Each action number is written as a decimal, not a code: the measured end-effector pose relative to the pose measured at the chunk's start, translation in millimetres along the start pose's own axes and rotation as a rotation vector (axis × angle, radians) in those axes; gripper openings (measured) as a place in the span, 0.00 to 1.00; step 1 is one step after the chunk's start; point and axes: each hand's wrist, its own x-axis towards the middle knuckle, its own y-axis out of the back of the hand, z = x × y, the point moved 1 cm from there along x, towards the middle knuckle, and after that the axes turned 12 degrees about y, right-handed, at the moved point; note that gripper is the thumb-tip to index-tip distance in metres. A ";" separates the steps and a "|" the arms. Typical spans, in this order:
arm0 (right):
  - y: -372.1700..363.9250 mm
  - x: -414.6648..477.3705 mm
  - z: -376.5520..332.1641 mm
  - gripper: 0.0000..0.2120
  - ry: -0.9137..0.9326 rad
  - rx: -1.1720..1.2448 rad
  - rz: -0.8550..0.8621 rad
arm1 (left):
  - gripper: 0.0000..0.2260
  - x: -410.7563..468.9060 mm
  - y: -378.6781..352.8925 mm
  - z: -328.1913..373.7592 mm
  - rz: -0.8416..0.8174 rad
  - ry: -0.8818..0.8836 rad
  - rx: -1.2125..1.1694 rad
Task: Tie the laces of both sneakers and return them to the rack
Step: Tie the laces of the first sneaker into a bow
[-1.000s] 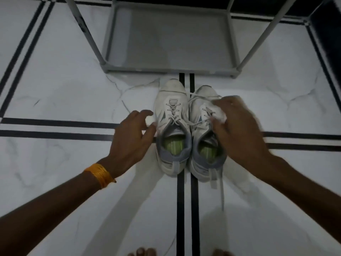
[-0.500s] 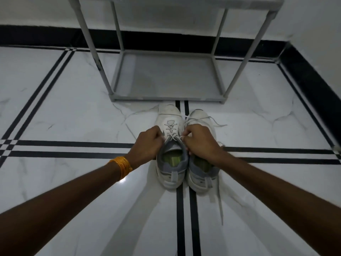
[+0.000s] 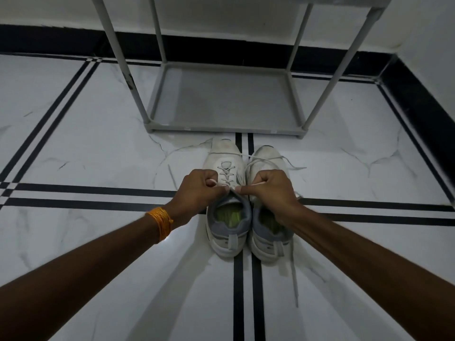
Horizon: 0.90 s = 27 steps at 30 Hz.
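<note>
Left hand and right hand each pinch a lace end of the left sneaker, pulling apart to tighten. Both sneakers on floor, near side of rack; right sneaker laces loose.

Sneakers before rack
</note>
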 end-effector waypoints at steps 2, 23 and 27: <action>-0.9 0.1 1.2 0.21 0.032 -0.027 0.034 | 0.19 0.1 -2.3 -4.9 0.019 -0.016 -0.025; 106.7 23.8 -143.1 0.19 0.453 -0.359 -0.153 | 0.10 -66.3 70.2 116.1 -0.142 -0.662 0.364; 96.6 27.3 -182.9 0.17 0.676 -0.513 -0.208 | 0.10 -57.1 49.4 141.2 0.050 -1.033 0.998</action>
